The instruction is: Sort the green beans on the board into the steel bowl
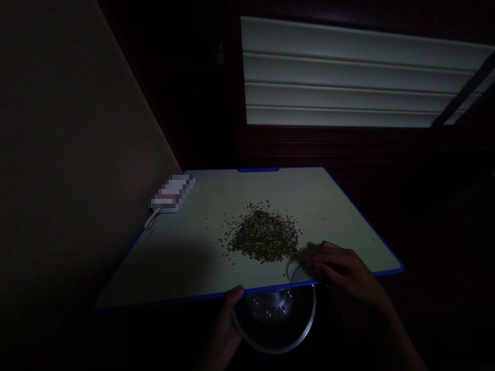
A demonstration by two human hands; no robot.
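A loose heap of small dark greenish seeds or grains [265, 236] lies in the middle of a pale folding table [154, 273] with a blue edge. Below the front edge is a round shiny metal bowl [307, 330], partly hidden by the tabletop. My left hand [228, 324] grips the bowl's left rim, its thumb tip against the blue edge. At the front edge, right of the heap, my right hand [346, 270] is closed on a clear, curved piece [298, 272] that rests at the tabletop. Dim light hides its exact kind and some of my fingers.
A white, blurred-out box-like object [174, 191] with a strap sits at the table's back left. A plain wall or panel [77, 129] rises along the left. Behind the table are dark wooden furniture and pale slatted panels [340, 77].
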